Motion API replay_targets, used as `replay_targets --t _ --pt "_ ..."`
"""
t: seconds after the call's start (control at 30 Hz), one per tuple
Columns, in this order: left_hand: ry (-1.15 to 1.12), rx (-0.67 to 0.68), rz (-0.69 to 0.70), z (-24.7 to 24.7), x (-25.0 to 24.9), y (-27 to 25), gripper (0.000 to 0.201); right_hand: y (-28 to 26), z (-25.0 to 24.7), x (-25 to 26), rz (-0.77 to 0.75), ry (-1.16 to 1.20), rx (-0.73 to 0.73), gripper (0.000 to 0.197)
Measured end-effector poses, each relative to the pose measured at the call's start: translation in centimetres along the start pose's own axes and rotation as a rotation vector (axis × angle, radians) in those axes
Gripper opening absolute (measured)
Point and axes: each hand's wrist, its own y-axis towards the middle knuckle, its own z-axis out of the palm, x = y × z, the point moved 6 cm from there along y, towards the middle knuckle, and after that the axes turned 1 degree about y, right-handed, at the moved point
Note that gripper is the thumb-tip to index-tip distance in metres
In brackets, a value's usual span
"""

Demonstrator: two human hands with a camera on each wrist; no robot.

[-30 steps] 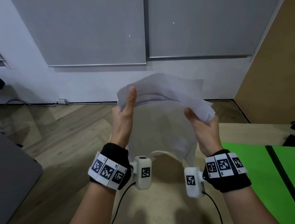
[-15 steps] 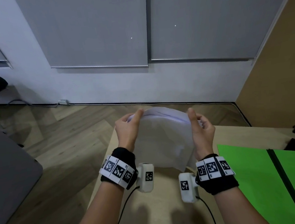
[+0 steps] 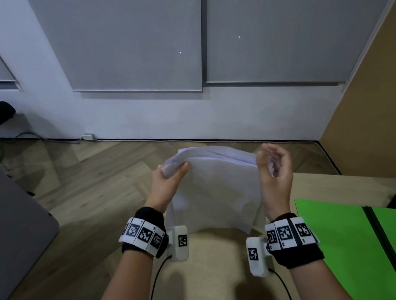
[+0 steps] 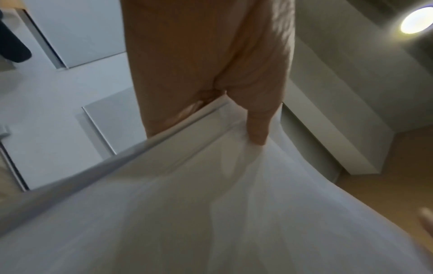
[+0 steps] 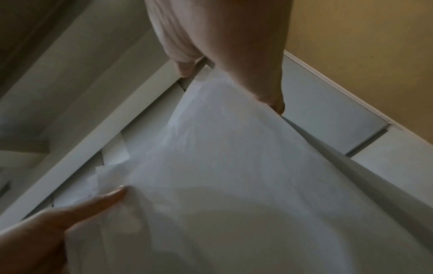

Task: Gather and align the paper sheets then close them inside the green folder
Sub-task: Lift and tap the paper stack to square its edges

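Fingers [image 3: 181,171] on left hand [image 3: 169,187] and right hand [image 3: 276,174] are pinching the paper sheets [image 3: 219,190] at top corners; stack's drooping below, so inner sheets could be sliding out. The green folder [image 3: 342,245] is lying right of them.

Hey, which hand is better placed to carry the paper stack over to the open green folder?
Probably right: the right hand grips the paper sheets on the side next to the green folder; the left hand is farther.

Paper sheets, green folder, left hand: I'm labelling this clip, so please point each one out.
paper sheets [image 3: 215,196], head view, front face of the stack.
green folder [image 3: 342,245], head view, its open left cover.
left hand [image 3: 168,187], head view, back of the hand.
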Motion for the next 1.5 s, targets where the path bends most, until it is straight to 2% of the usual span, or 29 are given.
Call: replay_targets --t 0.07,0.17,0.23,0.3,0.37,0.43,0.47,0.53,0.67,0.73,0.83,0.93,1.0,1.07,1.17,1.23,1.33,1.37,1.43,1.5 --pt "0.032 0.0 0.019 0.7 -0.5 -0.3 0.041 -0.1 0.8 0.8 -0.078 -0.106 0.07 0.037" --pt "0.027 -0.048 0.06 1.6 -1.6 -0.4 0.031 -0.3 1.6 1.2 -0.21 -0.258 0.152 0.022" --pt "0.003 -0.091 0.056 1.9 -2.0 -0.3 0.039 -0.4 1.3 0.7 -0.2 -0.245 0.147 0.013" --pt "-0.018 -0.142 0.016 2.0 -1.7 0.0 0.037 -0.5 0.5 -0.1 -0.136 -0.217 0.098 0.014" --pt "-0.037 -0.184 -0.006 1.8 -1.5 0.3 0.03 -0.6 0.1 -0.7 -0.03 -0.153 0.081 0.035" --pt "-0.065 -0.223 -0.032 1.7 -1.3 0.3 0.037 -0.6 0.3 -1.3 0.036 -0.077 0.146 0.058" --pt "-0.079 -0.237 -0.035 1.5 -1.2 0.4 0.043 -0.7 0.5 -1.4 0.052 -0.062 0.186 0.067" --pt "-0.115 -0.221 -0.028 1.4 -1.1 0.5 0.04 -0.9 0.6 -1.4 0.008 -0.112 0.235 0.076" --pt "-0.192 -0.161 0.067 0.8 -1.1 0.7 0.027 -1.0 1.0 0.4 -0.242 -0.33 0.271 0.052" --pt "-0.182 -0.179 0.102 0.0 -0.8 0.8 0.035 -1.0 1.2 0.9 -0.364 -0.415 0.26 0.043" --pt "-0.149 -0.149 0.151 -0.5 -0.7 0.8 0.045 -0.8 0.9 0.8 -0.4 -0.446 0.186 0.039" --pt "-0.079 -0.043 0.148 -0.2 -0.1 0.8 0.06 -0.6 0.6 0.7 -0.284 -0.366 0.138 0.017" --pt "-0.04 0.054 0.101 0.5 0.4 0.6 0.052 -0.6 0.6 -0.4 -0.088 -0.246 0.187 0.036" --pt "-0.029 0.079 0.071 1.0 0.8 0.3 0.033 -0.8 0.7 -2.2 0.13 -0.153 0.243 0.049" --pt "-0.024 0.036 0.04 1.2 0.4 0.5 0.011 -0.3 0.3 -3.3 0.247 -0.174 0.2 0.014" --pt "-0.038 0.05 0.133 1.1 -1.5 0.6 0.027 0.3 0.5 -1.2 0.19 -0.132 0.19 0.012" --pt "-0.038 0.167 0.384 0.3 -4.1 0.5 0.071 1.4 0.1 2.5 0.068 -0.003 0.259 0.014" --pt "-0.045 0.209 0.409 -0.1 -3.9 0.4 0.08 1.4 -0.1 3.2 0.069 0.033 0.297 0.011" --pt "-0.089 0.271 0.342 -0.2 -2.4 0.1 0.084 1.1 -0.6 2.1 0.116 0.036 0.345 0.016" --pt "-0.096 0.329 0.197 0.9 0.1 -0.3 0.075 0.0 -0.9 -0.8 0.219 -0.029 0.354 0.023"
